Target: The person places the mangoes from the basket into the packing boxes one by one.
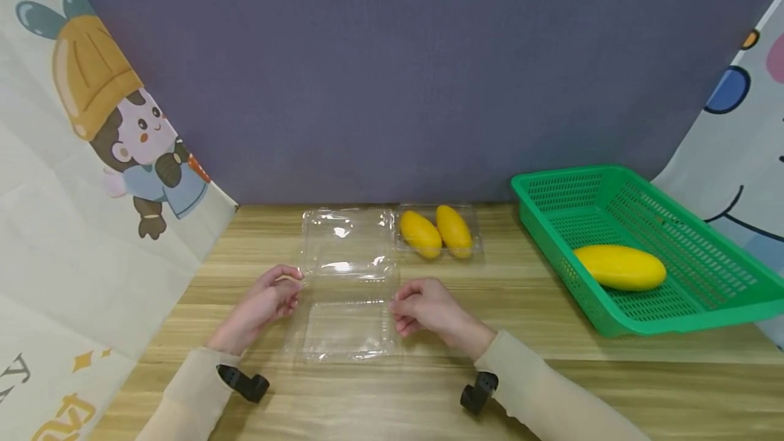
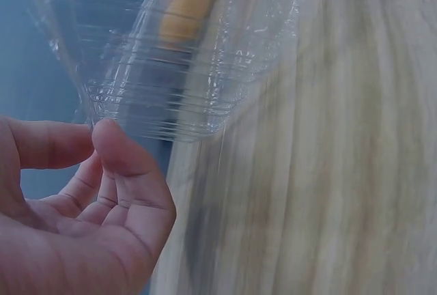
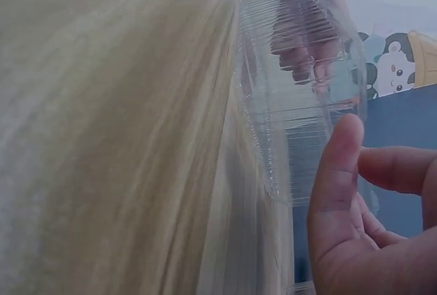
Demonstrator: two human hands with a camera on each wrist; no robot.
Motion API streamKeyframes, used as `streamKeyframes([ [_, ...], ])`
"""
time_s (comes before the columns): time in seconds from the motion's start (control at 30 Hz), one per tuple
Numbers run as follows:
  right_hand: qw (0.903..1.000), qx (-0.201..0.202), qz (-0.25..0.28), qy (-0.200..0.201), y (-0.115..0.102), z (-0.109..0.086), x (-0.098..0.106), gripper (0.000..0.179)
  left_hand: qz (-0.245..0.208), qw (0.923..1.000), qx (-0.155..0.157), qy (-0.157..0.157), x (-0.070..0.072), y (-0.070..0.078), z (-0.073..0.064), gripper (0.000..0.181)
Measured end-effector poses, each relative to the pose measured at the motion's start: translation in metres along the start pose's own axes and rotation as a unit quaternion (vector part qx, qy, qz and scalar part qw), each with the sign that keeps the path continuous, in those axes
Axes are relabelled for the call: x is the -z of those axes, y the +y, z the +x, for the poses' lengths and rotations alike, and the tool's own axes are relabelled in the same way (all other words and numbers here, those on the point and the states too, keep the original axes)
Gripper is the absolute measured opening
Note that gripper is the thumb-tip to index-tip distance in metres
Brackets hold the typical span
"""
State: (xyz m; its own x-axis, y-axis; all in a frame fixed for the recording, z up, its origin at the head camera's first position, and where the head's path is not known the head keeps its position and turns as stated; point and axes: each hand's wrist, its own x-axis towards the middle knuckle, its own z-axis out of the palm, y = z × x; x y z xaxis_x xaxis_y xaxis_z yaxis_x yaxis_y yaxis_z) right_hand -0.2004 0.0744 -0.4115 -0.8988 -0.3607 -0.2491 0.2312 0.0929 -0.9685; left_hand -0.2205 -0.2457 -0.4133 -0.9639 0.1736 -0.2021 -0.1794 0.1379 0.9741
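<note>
A clear plastic clamshell box (image 1: pixel 349 284) lies opened out on the table, its lid half toward the back wall. My left hand (image 1: pixel 269 301) is at its left side; in the left wrist view the thumb (image 2: pixel 119 148) and index finger pinch the thin plastic edge. On the opposite side, my right hand (image 1: pixel 431 308) holds the right edge between thumb (image 3: pixel 338 165) and index finger. Behind and to the right, two yellow mango-like fruits (image 1: pixel 421 234) sit in another clear plastic box (image 1: pixel 476 240).
At the right stands a green plastic basket (image 1: pixel 551 247) with slotted walls, holding a yellow elongated fruit (image 1: pixel 625 267). A dark panel (image 1: pixel 392 73) rises behind the wood-grain table (image 1: pixel 343 400). Printed cartoon sheets (image 1: pixel 79 223) flank both sides.
</note>
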Motion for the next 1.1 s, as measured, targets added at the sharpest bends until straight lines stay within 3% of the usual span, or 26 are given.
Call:
streamKeyframes([
  [0.47,0.9998,0.015,0.003,0.009,0.005,-0.019,0.021,0.011,-0.016,0.9993,-0.009,-0.032,-0.026,0.003,0.003,0.027],
  [1.1,0.9993,0.004,-0.002,0.036,0.010,-0.038,0.062,0.020,-0.040,0.9987,0.023,-0.022,-0.074,0.005,0.021,0.032],
])
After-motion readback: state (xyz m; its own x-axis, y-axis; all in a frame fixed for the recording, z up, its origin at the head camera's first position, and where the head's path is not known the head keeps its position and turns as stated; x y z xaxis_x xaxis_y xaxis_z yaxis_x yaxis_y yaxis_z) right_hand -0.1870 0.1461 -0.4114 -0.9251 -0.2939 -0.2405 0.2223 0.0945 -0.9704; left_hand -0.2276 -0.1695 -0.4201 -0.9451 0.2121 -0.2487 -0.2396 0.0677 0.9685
